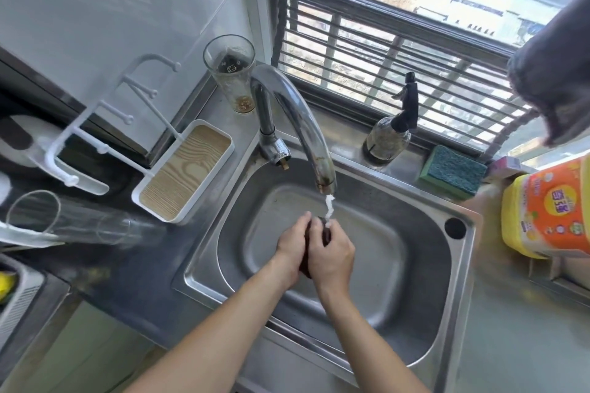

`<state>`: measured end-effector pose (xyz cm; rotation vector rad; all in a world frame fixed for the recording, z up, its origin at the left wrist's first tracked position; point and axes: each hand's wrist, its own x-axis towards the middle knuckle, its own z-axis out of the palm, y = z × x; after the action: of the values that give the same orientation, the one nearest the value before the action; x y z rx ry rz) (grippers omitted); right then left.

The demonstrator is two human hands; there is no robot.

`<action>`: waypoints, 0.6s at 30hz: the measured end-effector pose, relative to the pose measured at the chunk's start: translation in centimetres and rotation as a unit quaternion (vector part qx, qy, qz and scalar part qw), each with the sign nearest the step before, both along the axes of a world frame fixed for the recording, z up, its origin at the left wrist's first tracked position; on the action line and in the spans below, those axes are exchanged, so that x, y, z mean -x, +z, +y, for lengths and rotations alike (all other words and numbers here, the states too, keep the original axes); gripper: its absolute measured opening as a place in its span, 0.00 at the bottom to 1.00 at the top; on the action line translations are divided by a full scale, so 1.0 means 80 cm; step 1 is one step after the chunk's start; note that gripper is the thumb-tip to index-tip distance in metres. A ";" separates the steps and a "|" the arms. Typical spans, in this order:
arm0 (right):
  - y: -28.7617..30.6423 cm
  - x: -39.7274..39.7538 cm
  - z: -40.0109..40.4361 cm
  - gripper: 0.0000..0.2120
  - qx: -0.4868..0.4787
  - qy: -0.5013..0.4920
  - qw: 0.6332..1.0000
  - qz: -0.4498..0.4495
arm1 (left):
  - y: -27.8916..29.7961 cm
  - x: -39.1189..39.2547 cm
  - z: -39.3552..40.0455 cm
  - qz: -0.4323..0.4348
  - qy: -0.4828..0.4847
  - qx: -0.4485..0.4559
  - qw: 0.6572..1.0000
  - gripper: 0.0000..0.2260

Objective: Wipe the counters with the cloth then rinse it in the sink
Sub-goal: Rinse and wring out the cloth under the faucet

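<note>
Landmark: the steel sink (459, 313), set in the counter under the window.
Cloth: a dark cloth (326, 231) is bunched between both hands, above the middle of the sink basin and just below the tap's mouth; only small parts of it show.
Left hand: the left hand (292, 244) is over the basin, fingers curled round the left side of the cloth, gripping it.
Right hand: the right hand (332, 257) is pressed against the left, fingers wrapped over the cloth's right side and top.
Tap: the curved chrome tap (297, 112) rises from the sink's back-left corner and arches over the basin; a thin white stream of water (329, 206) runs from it onto the cloth.
Behind the sink: a spray bottle (391, 131) and a green sponge (453, 171) stand on the back ledge.
Right of the sink: a yellow detergent jug (549, 210).
Left of the sink: a white tray (185, 169) with a wood-grain floor, and a tall glass (231, 73) beyond the tap.
</note>
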<state>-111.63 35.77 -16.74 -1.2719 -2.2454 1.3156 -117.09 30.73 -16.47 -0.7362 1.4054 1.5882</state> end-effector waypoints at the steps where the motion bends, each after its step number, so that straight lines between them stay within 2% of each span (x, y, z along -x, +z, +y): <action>1: -0.002 0.010 0.010 0.17 0.021 -0.028 0.999 -0.020 | 0.004 -0.002 0.001 0.010 -0.032 -0.003 0.999 0.16; 4: -0.001 0.038 0.038 0.17 0.094 -0.109 0.987 -0.068 | 0.009 -0.007 0.000 0.046 -0.099 0.002 0.994 0.14; 6: 0.000 0.049 0.051 0.18 0.170 -0.172 0.968 -0.066 | 0.006 -0.004 -0.005 0.058 -0.112 0.018 0.992 0.06; 8: 0.000 0.054 0.055 0.17 0.267 -0.232 0.935 -0.003 | 0.005 -0.001 -0.015 0.026 -0.128 0.018 0.991 0.09; 10: 0.001 0.053 0.054 0.11 0.322 -0.241 0.915 0.042 | 0.009 0.001 -0.024 -0.052 -0.144 -0.043 0.987 0.14; 11: 0.003 0.050 0.054 0.09 0.320 -0.222 0.920 0.039 | 0.011 0.000 -0.028 -0.072 -0.154 -0.078 0.982 0.16; 13: 0.005 0.041 0.055 0.11 0.291 -0.193 0.937 0.007 | 0.011 0.000 -0.029 -0.065 -0.162 -0.107 0.979 0.16; 16: 0.008 0.022 0.058 0.09 0.208 -0.194 0.957 -0.062 | -0.005 0.004 -0.024 0.027 -0.080 -0.008 0.996 0.10; 18: 0.017 0.006 0.045 0.09 0.136 -0.168 0.973 -0.077 | -0.014 0.012 -0.015 0.046 0.017 0.054 0.997 0.14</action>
<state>-112.12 39.35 -15.41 -1.8137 -1.8703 1.4668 -118.04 29.55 -17.58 -0.7612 1.5623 1.6000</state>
